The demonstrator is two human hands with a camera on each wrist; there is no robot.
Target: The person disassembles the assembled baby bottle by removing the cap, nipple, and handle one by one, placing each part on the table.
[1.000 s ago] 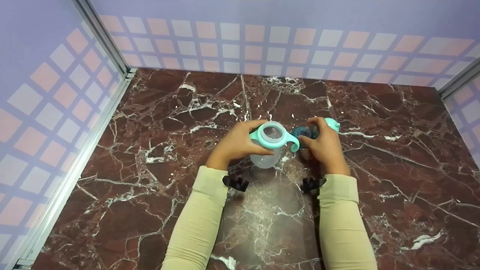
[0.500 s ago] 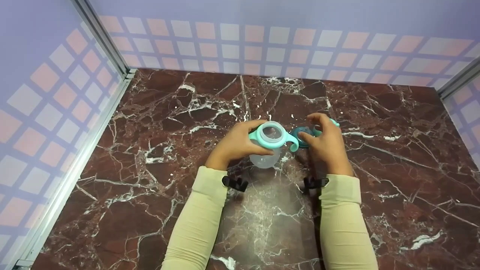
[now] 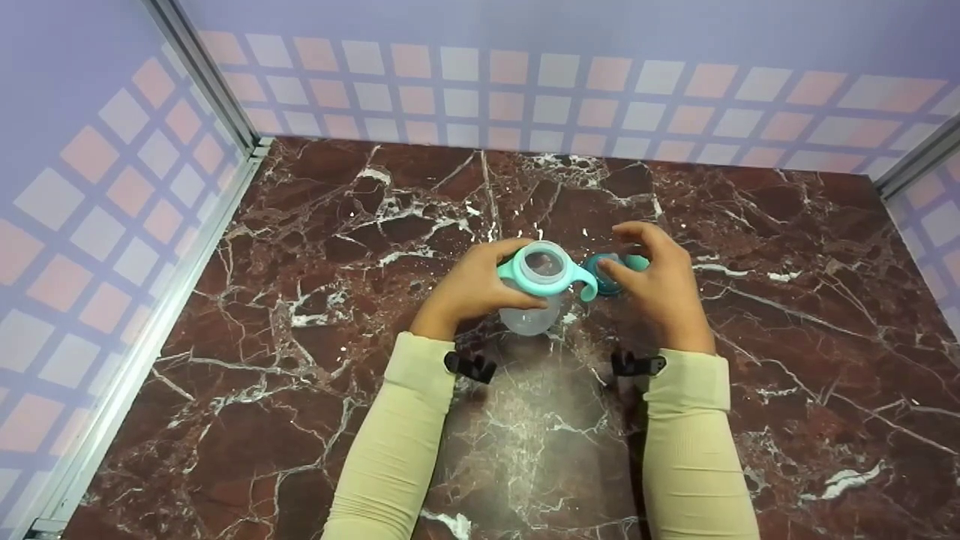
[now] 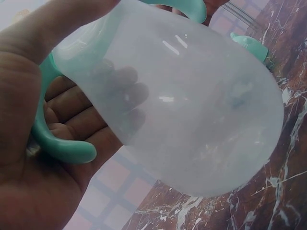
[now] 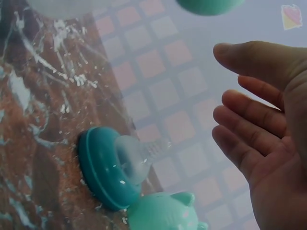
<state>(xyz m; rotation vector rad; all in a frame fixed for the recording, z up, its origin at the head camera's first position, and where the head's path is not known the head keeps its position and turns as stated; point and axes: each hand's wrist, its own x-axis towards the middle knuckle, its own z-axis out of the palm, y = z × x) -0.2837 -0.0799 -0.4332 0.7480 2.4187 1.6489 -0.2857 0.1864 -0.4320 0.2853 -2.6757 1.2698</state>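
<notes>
"Right hand (image 3: pixel 664 281) has shifted rightward, fingers apart, near the nipple (image 5: pixel 132 155) on the table (image 3: pixel 225 375). Risk?"

"Left hand (image 3: pixel 469 289) clamps the bottle (image 3: pixel 530 321) by its collar (image 3: pixel 545 288); slackening could drop it, a brush topple the nipple."

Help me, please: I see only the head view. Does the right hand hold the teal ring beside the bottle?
Observer: No. The right wrist view shows the right hand holding nothing, with the wall visible between it and the teal ring.
Operator: Thank you. And the mint thing, almost hidden behind this hand, what shape has it?
Observer: In the right wrist view, the mint piece is rounded, with an ear-like bump.
Operator: I see one handle curling freely. What is under the left hand?
Observer: The left wrist view shows a second mint handle, curving in front of the palm of the left hand.
</notes>
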